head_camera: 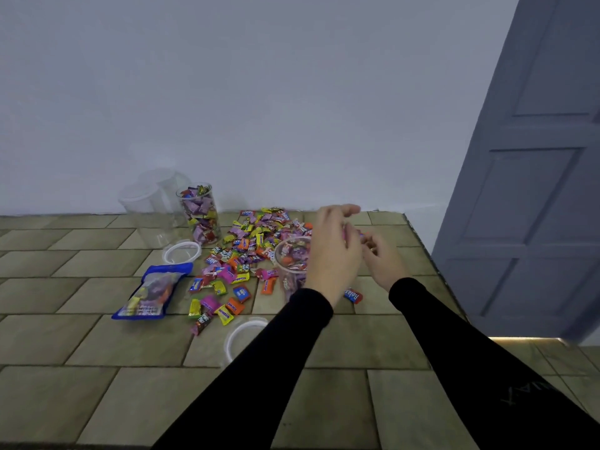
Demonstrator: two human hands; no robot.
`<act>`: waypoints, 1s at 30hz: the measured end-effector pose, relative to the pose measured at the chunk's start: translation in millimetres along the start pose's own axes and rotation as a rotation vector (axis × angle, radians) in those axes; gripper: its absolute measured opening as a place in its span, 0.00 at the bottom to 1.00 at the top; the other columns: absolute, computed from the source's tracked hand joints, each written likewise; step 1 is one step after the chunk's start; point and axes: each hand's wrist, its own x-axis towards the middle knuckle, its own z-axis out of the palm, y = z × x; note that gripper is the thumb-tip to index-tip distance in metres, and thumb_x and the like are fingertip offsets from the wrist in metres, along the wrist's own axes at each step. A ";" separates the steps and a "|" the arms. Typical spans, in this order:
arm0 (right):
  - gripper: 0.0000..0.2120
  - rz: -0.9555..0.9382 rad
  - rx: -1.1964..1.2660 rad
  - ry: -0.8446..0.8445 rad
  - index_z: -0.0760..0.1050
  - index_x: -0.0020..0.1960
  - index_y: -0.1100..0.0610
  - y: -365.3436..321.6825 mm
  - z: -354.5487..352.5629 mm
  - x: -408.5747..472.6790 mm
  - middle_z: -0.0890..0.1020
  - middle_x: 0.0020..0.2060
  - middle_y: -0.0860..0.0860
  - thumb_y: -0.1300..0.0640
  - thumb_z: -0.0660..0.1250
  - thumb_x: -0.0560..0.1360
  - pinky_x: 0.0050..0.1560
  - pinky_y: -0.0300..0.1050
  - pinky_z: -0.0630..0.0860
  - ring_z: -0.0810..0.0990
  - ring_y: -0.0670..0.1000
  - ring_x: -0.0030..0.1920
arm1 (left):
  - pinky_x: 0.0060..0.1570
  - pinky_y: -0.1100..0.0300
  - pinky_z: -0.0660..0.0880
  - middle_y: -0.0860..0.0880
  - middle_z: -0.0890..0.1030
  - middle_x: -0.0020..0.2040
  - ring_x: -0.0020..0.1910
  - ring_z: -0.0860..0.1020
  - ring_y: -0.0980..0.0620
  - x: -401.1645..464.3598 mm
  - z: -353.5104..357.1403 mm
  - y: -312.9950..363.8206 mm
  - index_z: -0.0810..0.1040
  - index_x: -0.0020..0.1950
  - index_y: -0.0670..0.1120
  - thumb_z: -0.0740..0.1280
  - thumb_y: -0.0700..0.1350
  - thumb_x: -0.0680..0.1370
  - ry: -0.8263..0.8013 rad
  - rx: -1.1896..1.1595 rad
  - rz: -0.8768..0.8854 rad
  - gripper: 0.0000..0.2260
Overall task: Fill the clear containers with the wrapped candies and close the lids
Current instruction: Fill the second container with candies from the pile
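A clear container (290, 258), mostly full of wrapped candies, stands in the middle of the table with no lid. My left hand (334, 248) hovers at its right rim, blurred, fingers curled over some pink and blue candies. My right hand (380, 260) is just right of it, fingers curled around a few candies. A loose candy pile (256, 237) spreads behind and left of the container. A second filled container (202, 212) stands open at the back. Two empty clear containers (146, 213) stand left of it. Two white-rimmed lids lie flat: one (181, 251) near the filled container, one (243, 339) by my left sleeve.
A blue candy bag (152, 294) lies on the tile-patterned table (81, 336) at the left. A white wall rises right behind the containers. The table's right edge (431, 261) runs close to my right hand, and a grey door (532, 177) stands beyond it.
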 end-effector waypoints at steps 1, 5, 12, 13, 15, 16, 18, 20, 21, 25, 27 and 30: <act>0.04 0.017 -0.019 -0.002 0.75 0.50 0.58 6.3 -2.5 1.9 0.78 0.41 0.55 0.59 0.62 0.77 0.43 0.47 0.70 0.74 0.51 0.40 | 0.54 0.73 0.65 0.48 0.72 0.58 0.55 0.70 0.58 -3.2 10.3 0.2 0.75 0.59 0.42 0.58 0.35 0.80 -0.062 0.029 -0.008 0.12; 0.04 0.075 -0.086 -0.020 0.74 0.49 0.59 23.1 -9.0 8.3 0.76 0.38 0.52 0.63 0.62 0.76 0.40 0.46 0.70 0.73 0.51 0.37 | 0.63 0.62 0.65 0.45 0.68 0.64 0.63 0.66 0.51 -17.4 48.8 -22.5 0.71 0.66 0.42 0.58 0.35 0.79 -0.238 0.177 -0.128 0.16; 0.06 0.082 -0.394 -0.059 0.74 0.51 0.55 60.0 -7.5 29.7 0.74 0.50 0.56 0.62 0.62 0.75 0.53 0.49 0.72 0.74 0.56 0.49 | 0.70 0.44 0.53 0.41 0.53 0.76 0.74 0.52 0.39 -27.9 87.8 -79.4 0.58 0.75 0.47 0.59 0.44 0.77 -0.486 0.622 -0.355 0.26; 0.08 0.086 -0.460 -0.073 0.75 0.54 0.56 62.8 -6.6 33.3 0.74 0.52 0.57 0.60 0.62 0.75 0.56 0.51 0.71 0.74 0.57 0.53 | 0.71 0.43 0.51 0.41 0.52 0.77 0.75 0.50 0.39 -26.5 92.8 -84.0 0.57 0.76 0.47 0.57 0.46 0.79 -0.496 0.626 -0.372 0.25; 0.11 0.097 -0.548 -0.081 0.74 0.58 0.56 66.0 -3.6 40.7 0.73 0.55 0.58 0.58 0.61 0.76 0.59 0.53 0.70 0.73 0.59 0.57 | 0.72 0.40 0.46 0.42 0.48 0.79 0.77 0.47 0.39 -24.6 102.9 -92.5 0.55 0.78 0.49 0.54 0.50 0.82 -0.496 0.610 -0.414 0.24; 0.12 0.097 -0.570 -0.069 0.74 0.59 0.55 68.7 -1.5 44.7 0.73 0.56 0.57 0.58 0.61 0.77 0.60 0.53 0.69 0.72 0.59 0.58 | 0.72 0.40 0.45 0.42 0.47 0.79 0.77 0.46 0.39 -24.0 107.5 -96.1 0.54 0.78 0.50 0.53 0.51 0.83 -0.484 0.611 -0.428 0.24; 0.12 0.071 -0.604 -0.023 0.74 0.60 0.54 72.8 2.9 53.8 0.73 0.58 0.57 0.57 0.60 0.78 0.61 0.52 0.68 0.70 0.59 0.61 | 0.72 0.40 0.45 0.43 0.46 0.80 0.78 0.45 0.40 -22.4 115.9 -104.2 0.54 0.78 0.52 0.53 0.52 0.83 -0.447 0.611 -0.439 0.24; 0.14 0.043 -0.629 -0.007 0.72 0.64 0.55 76.4 6.2 63.7 0.71 0.60 0.58 0.55 0.59 0.79 0.63 0.51 0.66 0.69 0.59 0.63 | 0.72 0.40 0.45 0.44 0.46 0.80 0.78 0.44 0.41 -21.1 121.4 -112.2 0.53 0.78 0.52 0.53 0.52 0.83 -0.432 0.618 -0.465 0.24; 0.16 0.036 -0.642 -0.017 0.70 0.66 0.56 78.9 8.3 70.2 0.70 0.62 0.58 0.54 0.59 0.79 0.64 0.51 0.66 0.68 0.59 0.64 | 0.72 0.40 0.45 0.44 0.46 0.80 0.78 0.44 0.41 -19.3 123.0 -115.5 0.53 0.78 0.52 0.53 0.52 0.83 -0.442 0.618 -0.477 0.24; 0.21 -0.012 -0.737 -0.087 0.64 0.72 0.55 88.3 12.4 92.8 0.65 0.69 0.58 0.49 0.56 0.81 0.67 0.53 0.64 0.65 0.59 0.68 | 0.65 0.34 0.61 0.39 0.65 0.74 0.73 0.63 0.36 -12.8 134.8 -129.6 0.68 0.73 0.48 0.48 0.55 0.77 -0.341 0.715 -0.453 0.27; 0.23 -0.035 -0.748 -0.128 0.62 0.73 0.51 92.7 14.1 101.9 0.62 0.73 0.57 0.45 0.55 0.81 0.70 0.56 0.61 0.62 0.58 0.71 | 0.49 0.39 0.76 0.41 0.80 0.59 0.59 0.75 0.38 -9.0 143.5 -141.9 0.81 0.59 0.49 0.56 0.56 0.71 -0.249 0.847 -0.412 0.23; 0.25 -0.032 -0.802 -0.215 0.59 0.75 0.49 97.8 20.4 113.3 0.57 0.76 0.55 0.42 0.52 0.81 0.72 0.60 0.58 0.56 0.58 0.75 | 0.43 0.48 0.78 0.44 0.81 0.53 0.53 0.69 0.44 -1.5 148.4 -154.2 0.82 0.53 0.49 0.75 0.56 0.63 -0.155 0.876 -0.409 0.21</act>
